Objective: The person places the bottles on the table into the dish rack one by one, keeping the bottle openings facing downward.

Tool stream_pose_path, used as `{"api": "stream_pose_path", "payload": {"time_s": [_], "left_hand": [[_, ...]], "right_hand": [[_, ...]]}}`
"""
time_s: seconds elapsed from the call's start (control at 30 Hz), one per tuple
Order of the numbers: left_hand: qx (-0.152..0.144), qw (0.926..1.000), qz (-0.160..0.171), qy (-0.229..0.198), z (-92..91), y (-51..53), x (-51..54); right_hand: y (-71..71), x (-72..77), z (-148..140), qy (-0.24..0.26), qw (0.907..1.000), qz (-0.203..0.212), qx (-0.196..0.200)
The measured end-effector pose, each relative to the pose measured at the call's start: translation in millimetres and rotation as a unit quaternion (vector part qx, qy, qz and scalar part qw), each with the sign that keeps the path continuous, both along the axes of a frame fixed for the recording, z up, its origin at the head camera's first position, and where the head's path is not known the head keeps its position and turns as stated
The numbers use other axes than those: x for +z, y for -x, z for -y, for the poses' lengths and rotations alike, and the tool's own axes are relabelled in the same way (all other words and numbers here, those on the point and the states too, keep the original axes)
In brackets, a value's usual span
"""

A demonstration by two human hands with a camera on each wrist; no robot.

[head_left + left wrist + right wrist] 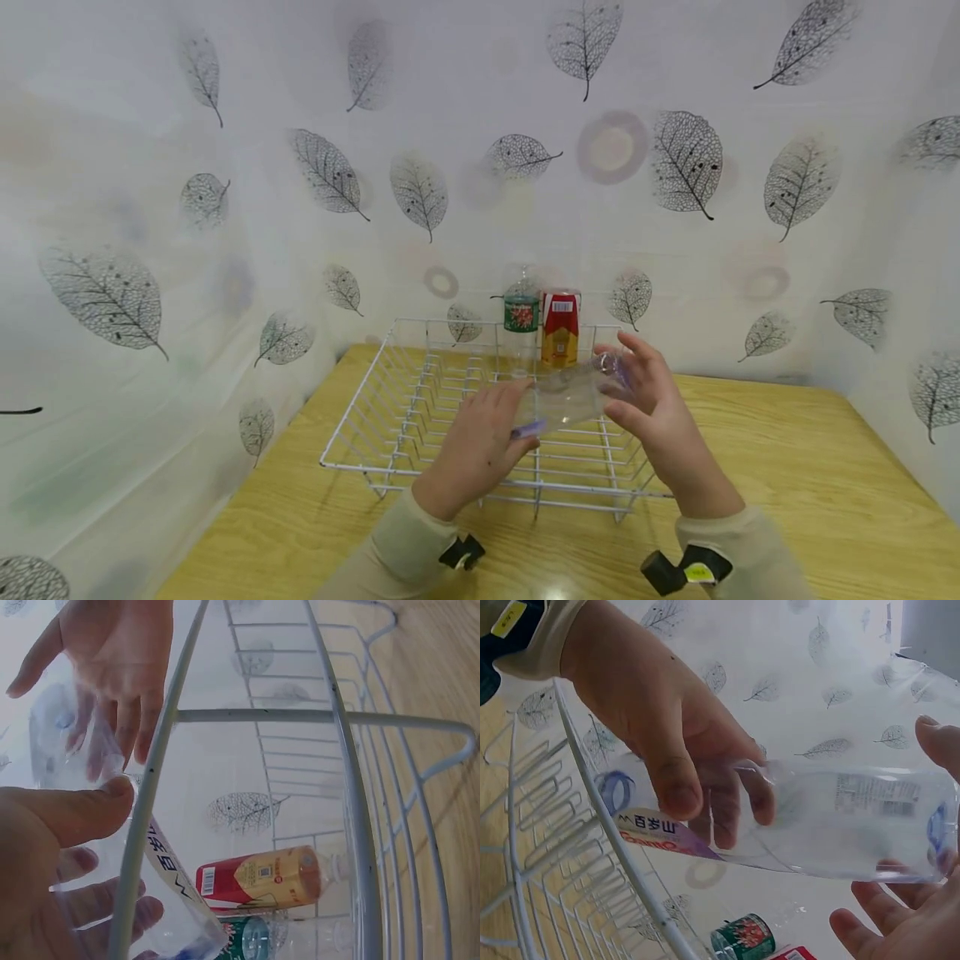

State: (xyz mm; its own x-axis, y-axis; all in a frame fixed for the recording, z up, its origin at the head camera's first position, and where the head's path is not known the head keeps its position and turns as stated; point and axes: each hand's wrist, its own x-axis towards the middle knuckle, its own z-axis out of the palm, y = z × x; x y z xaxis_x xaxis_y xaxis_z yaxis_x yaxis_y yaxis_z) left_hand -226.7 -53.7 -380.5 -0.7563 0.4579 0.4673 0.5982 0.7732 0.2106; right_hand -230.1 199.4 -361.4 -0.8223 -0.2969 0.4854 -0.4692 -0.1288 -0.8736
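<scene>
My left hand (480, 442) grips a clear plastic bottle (566, 404) around its body, thumb on one side and fingers on the other. The bottle lies tilted in the air above a white wire rack (536, 485). A white and purple label with Chinese lettering (649, 823) shows near one end. Around the opposite end, my right hand (663, 421) has its fingers spread and extended, with fingertips (892, 874) close against the plastic; whether they touch is hard to tell.
At the rack's back stand a clear bottle with a green label (521, 315) and a red and yellow container (560, 329), side by side. The rack rests on a wood-grain table (780, 467). Leaf-patterned sheeting (465, 100) hangs behind and at both sides.
</scene>
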Motion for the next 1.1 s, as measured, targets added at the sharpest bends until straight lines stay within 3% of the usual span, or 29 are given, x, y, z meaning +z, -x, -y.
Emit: {"api": "stream_pose_path", "payload": {"time_s": [0.13, 0.3, 0.5, 0.73, 0.87, 1.0, 1.1], "left_hand": [[-0.015, 0.9986, 0.028, -0.043, -2.1, -1.4, 0.9], [-0.037, 0.9939, 0.058, -0.087, -7.2, -2.8, 0.9], [-0.025, 0.9954, 0.060, -0.071, -13.9, -6.9, -0.1], [-0.023, 0.9946, 0.070, -0.073, -21.6, -12.7, -3.6], [-0.032, 0.9963, 0.048, -0.064, -24.7, -13.4, -5.7], [-0.041, 0.9979, 0.028, -0.043, -26.4, -13.6, -6.5], [-0.043, 0.9980, 0.035, -0.028, -26.1, -14.0, -5.5]], "right_hand": [[1.6, -5.9, 9, 0.085, 0.9945, 0.017, 0.058], [3.4, -10.0, 21, 0.138, 0.9823, 0.008, 0.126], [1.9, -11.0, 31, 0.202, 0.9589, -0.032, 0.196], [-2.8, -9.1, 41, 0.250, 0.9467, -0.067, 0.192], [-4.2, -6.2, 42, 0.261, 0.9416, -0.085, 0.195], [-4.6, -3.6, 39, 0.256, 0.9407, -0.100, 0.200], [-4.5, -1.6, 36, 0.248, 0.9427, -0.102, 0.199]]}}
